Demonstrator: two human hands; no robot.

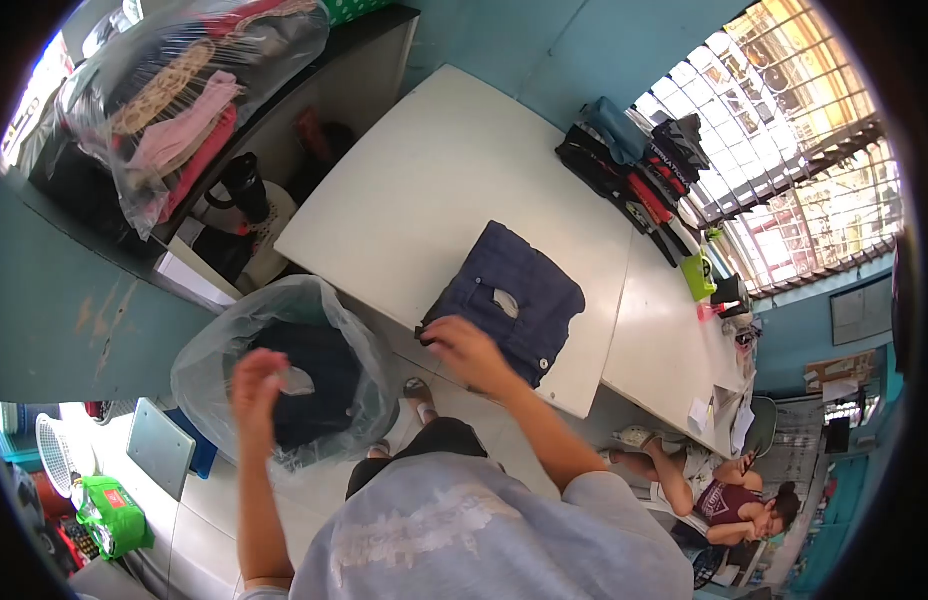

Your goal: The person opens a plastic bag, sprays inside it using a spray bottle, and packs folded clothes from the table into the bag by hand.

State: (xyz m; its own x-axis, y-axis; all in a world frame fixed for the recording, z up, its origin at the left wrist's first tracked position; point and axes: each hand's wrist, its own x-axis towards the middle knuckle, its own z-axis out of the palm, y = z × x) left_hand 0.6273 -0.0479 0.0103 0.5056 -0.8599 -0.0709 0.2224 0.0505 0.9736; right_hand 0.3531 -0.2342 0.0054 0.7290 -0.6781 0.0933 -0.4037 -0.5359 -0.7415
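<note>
A folded navy garment (519, 285) with a round button and a pale oval patch lies on the white table near its front edge. My right hand (469, 352) is at its near left corner, fingers curled and pinched on the dark edge. My left hand (259, 388) is raised over a large clear plastic bag (209, 345), with its fingers blurred. Inside the bag is dark navy cloth (319, 375) with a similar pale patch, partly hidden by the hand.
The white table (404, 190) stretches ahead and right. Folded dark clothes (634, 170) are stacked by the barred window. A plastic-wrapped clothes bundle (184, 110) sits on a shelf at left. A seated person (734, 505) is at lower right. A green bag (112, 515) stands lower left.
</note>
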